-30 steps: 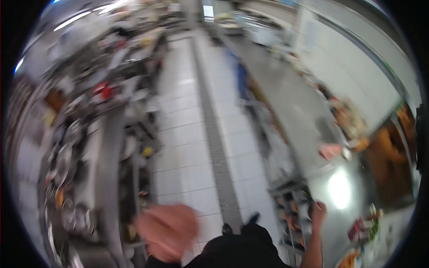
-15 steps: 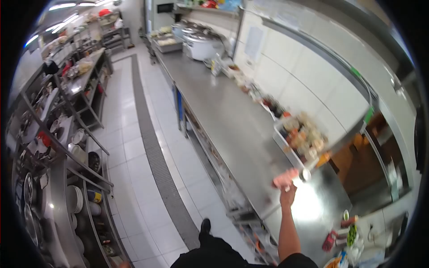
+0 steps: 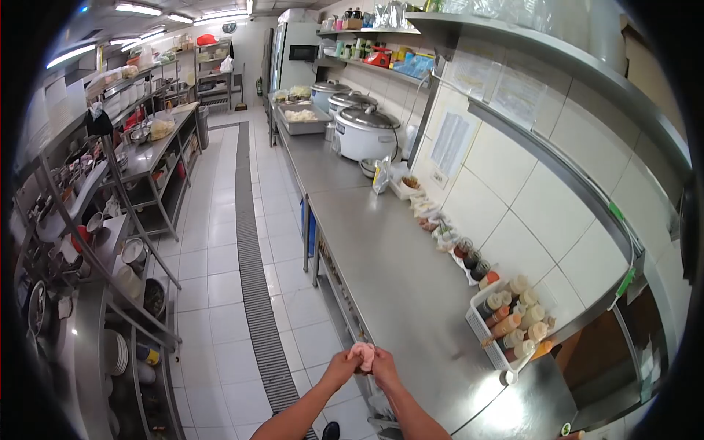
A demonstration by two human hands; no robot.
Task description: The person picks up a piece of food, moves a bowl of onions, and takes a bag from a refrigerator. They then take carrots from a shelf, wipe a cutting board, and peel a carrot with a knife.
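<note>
A crumpled pink cloth (image 3: 362, 353) is held between my two hands, over the near left edge of the steel counter (image 3: 381, 249). My left hand (image 3: 339, 369) grips the cloth from the left, its fingers closed. From the right, my right hand (image 3: 384, 369) closes round the other side of it. Right of my hands, a white basket (image 3: 478, 323) full of sauce bottles (image 3: 511, 321) stands on the counter against the wall. A small white cup (image 3: 508, 378) sits just below the basket.
Jars (image 3: 471, 258) and small bags line the wall side of the counter. Rice cookers (image 3: 367, 133) and a metal tray (image 3: 302, 126) stand farther back. On the left are steel racks with pots and plates (image 3: 115, 352). A floor drain (image 3: 253, 271) runs along the aisle.
My right hand has moved left from beside the basket with the pink cloth. My left hand has come up from below and now holds the cloth too. The view has tilted up.
</note>
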